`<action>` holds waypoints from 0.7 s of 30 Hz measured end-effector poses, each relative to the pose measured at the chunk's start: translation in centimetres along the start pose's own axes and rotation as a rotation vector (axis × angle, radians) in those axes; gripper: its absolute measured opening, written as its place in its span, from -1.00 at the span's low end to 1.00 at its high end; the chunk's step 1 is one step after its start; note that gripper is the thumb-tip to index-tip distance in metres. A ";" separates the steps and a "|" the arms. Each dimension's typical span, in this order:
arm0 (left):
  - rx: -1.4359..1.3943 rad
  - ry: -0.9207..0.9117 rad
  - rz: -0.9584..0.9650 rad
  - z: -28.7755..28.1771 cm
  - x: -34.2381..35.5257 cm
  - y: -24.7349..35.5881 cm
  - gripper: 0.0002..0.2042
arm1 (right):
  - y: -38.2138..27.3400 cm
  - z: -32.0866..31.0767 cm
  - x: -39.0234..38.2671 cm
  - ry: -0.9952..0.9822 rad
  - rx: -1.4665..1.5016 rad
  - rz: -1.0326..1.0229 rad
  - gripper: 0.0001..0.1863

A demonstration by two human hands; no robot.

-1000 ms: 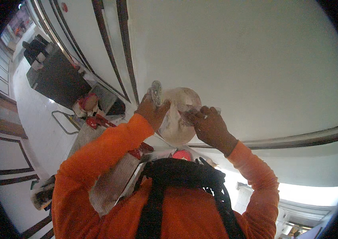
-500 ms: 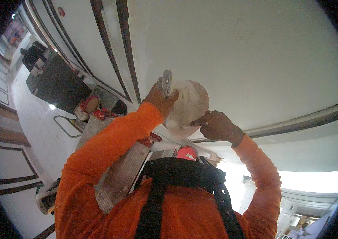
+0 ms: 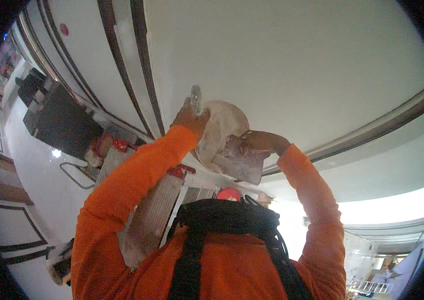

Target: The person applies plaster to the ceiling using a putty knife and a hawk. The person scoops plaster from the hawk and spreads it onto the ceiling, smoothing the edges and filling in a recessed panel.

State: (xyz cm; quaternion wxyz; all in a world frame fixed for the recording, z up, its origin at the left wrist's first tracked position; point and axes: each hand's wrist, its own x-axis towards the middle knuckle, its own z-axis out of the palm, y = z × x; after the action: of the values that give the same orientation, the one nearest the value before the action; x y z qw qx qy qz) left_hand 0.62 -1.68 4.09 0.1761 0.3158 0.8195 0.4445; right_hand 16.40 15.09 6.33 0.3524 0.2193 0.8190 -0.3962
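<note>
My left hand (image 3: 190, 118), raised at the left rim of a round, pale, putty-smeared disc (image 3: 224, 112), is closed on an upright, speckled grey tool (image 3: 196, 96), whose far end I cannot make out clearly. My right hand (image 3: 264, 140) grips a broad putty scraper (image 3: 247, 165), its flat smeared blade angled down over the disc's lower right part and partly hiding it. A large white panel surface (image 3: 292, 55) lies beyond both hands.
A ribbed plank (image 3: 149, 220) with red fittings runs below my left arm. To the left stand a dark box (image 3: 57, 120) and a bent metal tube (image 3: 77, 177) over pale flooring. A red bucket (image 3: 229, 194) sits below the disc. Dark trim (image 3: 142, 60) crosses the panelling.
My right hand has turned, and the scraper's wide blade now shows, hanging lower over the disc. My left hand moved up and right, then slightly back left. The view has shifted.
</note>
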 end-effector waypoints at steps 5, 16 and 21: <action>-0.128 0.066 0.148 2.5 -0.2 -1.0 -0.26 | 9.7 1.1 -1.6 0.219 0.647 -0.288 -0.66; -0.463 -0.040 0.005 3.9 4.2 -8.7 -0.41 | 6.2 -3.5 -19.3 1.466 1.035 -1.237 -0.64; -0.444 0.002 0.165 6.6 6.4 -10.6 -0.30 | 2.6 -11.4 -31.7 2.305 0.267 -0.908 -0.66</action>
State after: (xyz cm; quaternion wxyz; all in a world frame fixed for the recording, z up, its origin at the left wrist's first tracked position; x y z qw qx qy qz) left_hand -4.20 2.38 -8.42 0.2035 0.3350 0.6732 0.6270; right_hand 34.29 23.24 33.81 -0.7646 0.1703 0.6058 -0.1393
